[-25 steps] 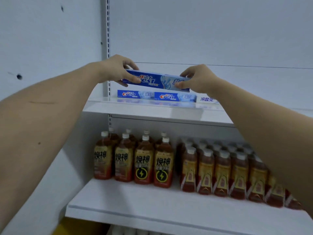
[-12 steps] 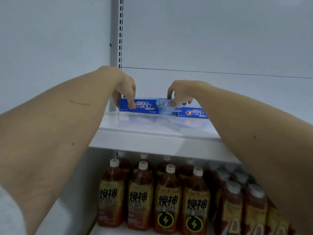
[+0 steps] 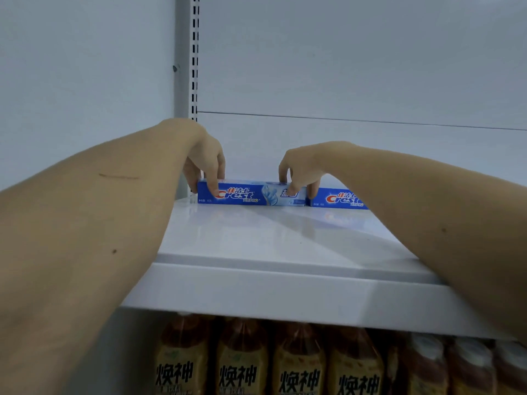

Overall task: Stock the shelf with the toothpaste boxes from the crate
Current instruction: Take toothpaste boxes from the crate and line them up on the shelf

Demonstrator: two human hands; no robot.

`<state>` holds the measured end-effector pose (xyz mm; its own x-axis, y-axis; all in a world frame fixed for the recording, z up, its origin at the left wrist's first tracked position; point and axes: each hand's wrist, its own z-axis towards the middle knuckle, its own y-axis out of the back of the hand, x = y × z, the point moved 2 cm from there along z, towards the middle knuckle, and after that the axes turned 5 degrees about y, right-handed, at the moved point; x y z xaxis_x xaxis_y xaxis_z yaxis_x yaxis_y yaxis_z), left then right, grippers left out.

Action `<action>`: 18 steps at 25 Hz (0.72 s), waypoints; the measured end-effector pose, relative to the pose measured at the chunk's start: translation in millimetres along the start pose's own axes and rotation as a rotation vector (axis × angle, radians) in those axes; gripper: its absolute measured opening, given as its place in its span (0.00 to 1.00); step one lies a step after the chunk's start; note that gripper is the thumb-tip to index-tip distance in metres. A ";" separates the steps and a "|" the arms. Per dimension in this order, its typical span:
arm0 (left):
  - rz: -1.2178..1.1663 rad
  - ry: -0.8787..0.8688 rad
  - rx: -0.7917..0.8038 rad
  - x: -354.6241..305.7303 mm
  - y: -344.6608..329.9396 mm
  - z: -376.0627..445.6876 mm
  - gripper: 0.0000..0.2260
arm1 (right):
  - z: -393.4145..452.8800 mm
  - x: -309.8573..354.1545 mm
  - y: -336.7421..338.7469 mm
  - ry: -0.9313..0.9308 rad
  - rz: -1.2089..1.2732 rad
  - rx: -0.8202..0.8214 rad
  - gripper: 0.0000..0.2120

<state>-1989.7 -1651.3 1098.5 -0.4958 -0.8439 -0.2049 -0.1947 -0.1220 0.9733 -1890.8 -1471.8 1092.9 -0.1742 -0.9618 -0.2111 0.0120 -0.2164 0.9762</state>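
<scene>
Head cam: both arms reach up, wrists bent down. Left hand (image 3: 206, 158) and right hand (image 3: 299, 169) pinch opposite ends of the toothpaste box (image 3: 251, 196), lying flat at the shelf (image 3: 256, 240) rear, touching a second box (image 3: 336, 198) on its right. Bottles (image 3: 296, 363) below.

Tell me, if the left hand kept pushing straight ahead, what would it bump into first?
Probably the white back panel of the shelf unit. The left hand grips the toothpaste box near it, though depth is hard to judge.
</scene>
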 end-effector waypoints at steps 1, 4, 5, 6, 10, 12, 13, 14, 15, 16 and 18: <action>-0.020 -0.021 -0.013 -0.1 -1.3 1.2 0.20 | 1.7 -1.0 -3.8 -0.007 -0.014 0.004 0.13; -0.074 -0.078 -0.029 -1.4 -5.9 -3.0 0.17 | 5.0 -2.6 -9.4 -0.043 -0.038 -0.009 0.17; -0.107 -0.090 -0.036 0.4 -7.1 -5.3 0.17 | 4.6 -3.7 -10.1 -0.054 -0.033 -0.016 0.19; -0.150 -0.098 -0.040 3.4 -8.2 -7.6 0.17 | 3.6 -4.7 -11.3 -0.057 -0.029 -0.021 0.21; -0.269 -0.107 -0.068 11.8 -9.6 -21.5 0.19 | -9.5 -8.6 -10.5 -0.066 -0.028 -0.090 0.20; -0.313 -0.172 -0.142 3.8 -5.2 -28.0 0.22 | -15.4 -12.5 -4.5 -0.065 -0.021 -0.164 0.21; -0.360 -0.217 -0.176 -2.2 -3.3 -30.2 0.23 | -17.8 -14.2 -2.2 -0.069 -0.013 -0.192 0.23; -0.411 -0.255 -0.205 -7.7 -1.1 -31.8 0.24 | -19.9 -15.4 0.2 -0.078 -0.010 -0.220 0.24; -0.454 -0.279 -0.225 -12.2 0.7 -32.8 0.25 | -22.6 -15.9 1.6 -0.089 -0.009 -0.244 0.25; -0.488 -0.296 -0.237 -15.9 1.9 -34.8 0.26 | -25.4 -16.8 1.9 -0.097 -0.005 -0.266 0.25; -0.583 -0.325 -0.232 -21.2 5.3 -39.4 0.29 | -32.9 -15.3 0.1 -0.106 0.014 -0.291 0.24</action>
<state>-1946.8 -1654.6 1112.1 -0.6004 -0.4128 -0.6849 -0.3381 -0.6451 0.6852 -1855.7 -1462.6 1094.6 -0.2732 -0.9457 -0.1761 0.2944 -0.2565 0.9206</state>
